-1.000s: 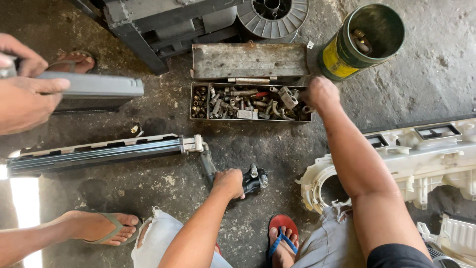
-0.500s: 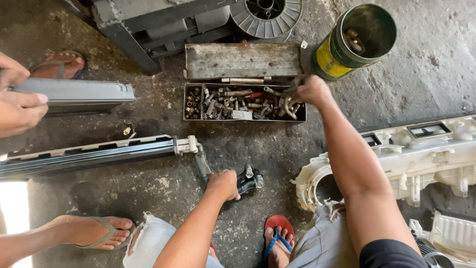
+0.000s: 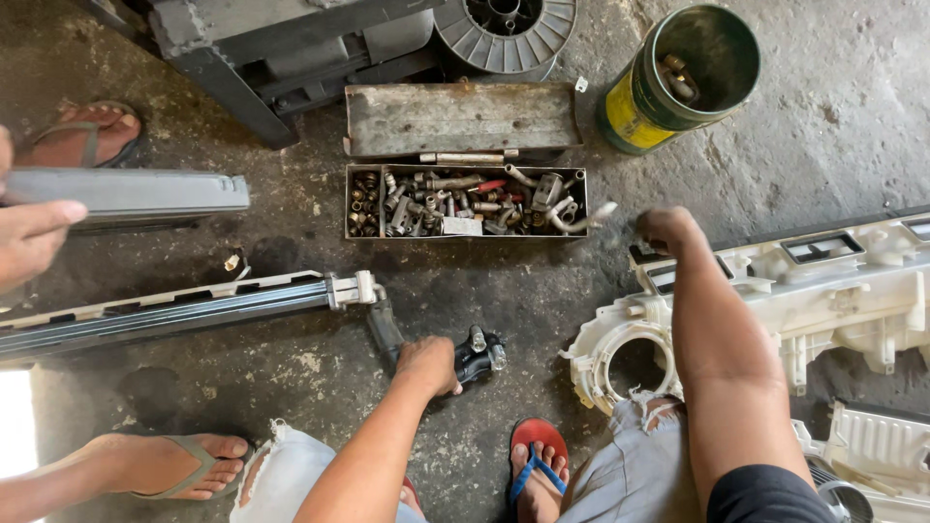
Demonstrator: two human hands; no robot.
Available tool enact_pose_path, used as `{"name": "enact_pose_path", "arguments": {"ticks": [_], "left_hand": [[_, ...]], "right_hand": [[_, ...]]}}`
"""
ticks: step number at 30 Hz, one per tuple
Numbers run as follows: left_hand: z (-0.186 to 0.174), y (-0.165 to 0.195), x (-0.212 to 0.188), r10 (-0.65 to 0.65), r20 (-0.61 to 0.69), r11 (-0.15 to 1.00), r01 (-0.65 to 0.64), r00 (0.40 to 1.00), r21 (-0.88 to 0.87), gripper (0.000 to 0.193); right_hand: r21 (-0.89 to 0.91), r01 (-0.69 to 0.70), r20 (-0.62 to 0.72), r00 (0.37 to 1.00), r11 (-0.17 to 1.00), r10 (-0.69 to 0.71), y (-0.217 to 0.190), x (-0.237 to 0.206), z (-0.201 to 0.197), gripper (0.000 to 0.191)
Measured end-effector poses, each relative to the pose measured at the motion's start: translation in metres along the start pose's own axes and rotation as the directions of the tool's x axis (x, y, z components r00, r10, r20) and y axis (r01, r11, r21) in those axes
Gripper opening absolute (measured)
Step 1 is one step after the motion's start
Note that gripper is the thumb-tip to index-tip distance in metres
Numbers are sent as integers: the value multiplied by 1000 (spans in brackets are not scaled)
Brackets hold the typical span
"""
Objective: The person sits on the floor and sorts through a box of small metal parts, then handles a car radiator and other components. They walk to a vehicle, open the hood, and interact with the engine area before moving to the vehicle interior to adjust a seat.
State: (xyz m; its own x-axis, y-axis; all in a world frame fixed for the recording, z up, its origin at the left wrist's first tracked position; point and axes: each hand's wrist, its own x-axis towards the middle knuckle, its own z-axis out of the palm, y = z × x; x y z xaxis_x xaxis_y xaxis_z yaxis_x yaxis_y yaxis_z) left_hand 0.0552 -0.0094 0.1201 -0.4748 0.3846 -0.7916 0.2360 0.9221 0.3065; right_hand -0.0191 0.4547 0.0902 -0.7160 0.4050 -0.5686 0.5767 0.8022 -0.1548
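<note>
My left hand [image 3: 427,364] rests low in the middle of the floor, closed over a black tool [image 3: 479,354] with metal fittings. A dark hose [image 3: 384,327] runs from the tool up to a long grey rail [image 3: 184,305]. My right hand [image 3: 668,230] hovers with fingers curled, just right of an open metal box [image 3: 455,234] full of rusty fittings. A bent metal pipe [image 3: 584,217] sticks out over the box's right end, close to this hand. Nothing shows inside the fist. The hand is above the edge of a white plastic housing [image 3: 852,291].
Another person's hand [image 3: 34,242] at the left edge touches a flat grey bar [image 3: 136,194]; their sandalled feet [image 3: 179,465] are near. A green and yellow can [image 3: 678,82], a wire spool [image 3: 504,34] and a dark machine [image 3: 271,48] stand at the top. My red sandal [image 3: 538,465] is below.
My right hand has left the box's right end and moved right and toward me, over the white housing. My left hand stays on the black tool. The view shifted slightly.
</note>
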Motion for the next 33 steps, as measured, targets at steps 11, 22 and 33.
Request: {"name": "enact_pose_path", "arguments": {"ticks": [11, 22, 33], "left_hand": [[3, 10, -2, -1, -17, 1000, 1, 1000, 9, 59], [7, 6, -26, 17, -54, 1000, -18, 998, -23, 63], [18, -7, -31, 20, -72, 999, -23, 997, -35, 68]], "right_hand": [[-164, 418, 15, 907, 894, -421, -172, -39, 7, 43], [-628, 383, -33, 856, 677, -516, -159, -20, 73, 23], [-296, 617, -28, 757, 729, -652, -260, -82, 84, 63]]}}
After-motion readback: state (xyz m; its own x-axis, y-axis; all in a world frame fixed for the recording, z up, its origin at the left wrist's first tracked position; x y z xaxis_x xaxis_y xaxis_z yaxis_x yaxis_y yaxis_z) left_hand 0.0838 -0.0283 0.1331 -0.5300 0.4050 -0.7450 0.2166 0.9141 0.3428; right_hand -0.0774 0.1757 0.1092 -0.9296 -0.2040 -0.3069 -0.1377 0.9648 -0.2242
